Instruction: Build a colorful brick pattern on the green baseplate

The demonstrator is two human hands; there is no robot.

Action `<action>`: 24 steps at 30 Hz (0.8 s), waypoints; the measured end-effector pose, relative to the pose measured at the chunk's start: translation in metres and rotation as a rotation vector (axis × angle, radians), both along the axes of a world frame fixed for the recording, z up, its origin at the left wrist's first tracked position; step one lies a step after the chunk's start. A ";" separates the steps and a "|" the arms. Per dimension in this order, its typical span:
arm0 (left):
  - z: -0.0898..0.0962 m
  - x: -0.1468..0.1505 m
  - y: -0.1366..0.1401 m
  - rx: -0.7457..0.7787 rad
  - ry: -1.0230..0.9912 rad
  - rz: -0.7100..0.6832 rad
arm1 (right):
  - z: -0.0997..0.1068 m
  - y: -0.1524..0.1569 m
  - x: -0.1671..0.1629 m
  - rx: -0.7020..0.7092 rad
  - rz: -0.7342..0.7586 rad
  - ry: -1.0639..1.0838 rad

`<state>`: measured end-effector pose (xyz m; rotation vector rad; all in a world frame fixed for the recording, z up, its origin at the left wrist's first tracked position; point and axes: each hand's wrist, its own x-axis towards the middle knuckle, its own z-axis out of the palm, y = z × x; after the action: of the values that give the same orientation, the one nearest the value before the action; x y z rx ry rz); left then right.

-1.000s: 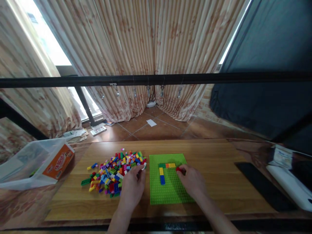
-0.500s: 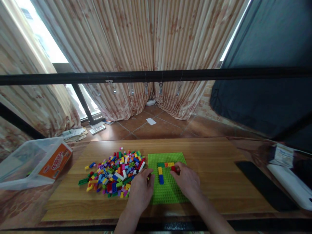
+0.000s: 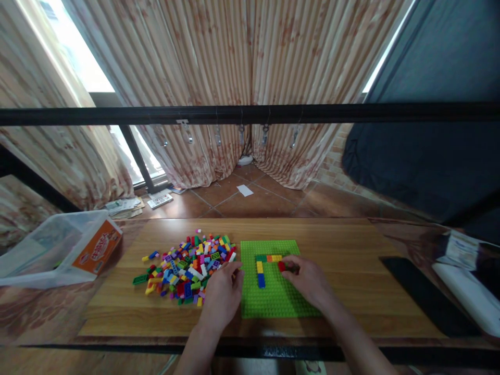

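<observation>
A green baseplate (image 3: 269, 304) lies on the wooden table, bearing an angled line of bricks. Its top run has a green brick (image 3: 261, 258), then orange and yellow bricks (image 3: 275, 258); the side run has a yellow brick (image 3: 260, 267) above a blue brick (image 3: 261, 281). My right hand (image 3: 308, 278) is closed on a red brick (image 3: 282, 266), pinched just below the right end of the top run; whether it touches the plate I cannot tell. My left hand (image 3: 224, 291) is at the plate's left edge, fingers loosely bent and apart, with nothing visible in them.
A heap of mixed coloured bricks (image 3: 195, 268) spreads over the left of the table (image 3: 351, 291). Beyond it stands a clear plastic bin (image 3: 74, 239) with an orange label. A dark flat strip (image 3: 429, 294) lies at the right end. A black bar (image 3: 250, 113) crosses beyond the table.
The camera view has shifted slightly. My right hand still pinches the red brick by the top run's end, and my left hand has drawn slightly left from the plate.
</observation>
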<state>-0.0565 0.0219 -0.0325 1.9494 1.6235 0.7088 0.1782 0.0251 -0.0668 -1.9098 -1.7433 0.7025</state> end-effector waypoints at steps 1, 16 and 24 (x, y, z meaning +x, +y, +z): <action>0.000 0.000 0.000 0.002 0.002 0.002 | 0.000 0.000 -0.002 0.011 0.019 -0.004; 0.004 -0.027 -0.006 0.034 0.004 0.149 | 0.005 -0.003 -0.043 0.124 0.081 0.040; 0.020 -0.111 0.007 -0.050 0.016 0.473 | 0.010 -0.014 -0.122 0.111 0.295 0.016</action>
<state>-0.1673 0.0286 -0.0128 1.5475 2.1175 0.8169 0.0561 0.0113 -0.0563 -1.5877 -2.0322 0.7044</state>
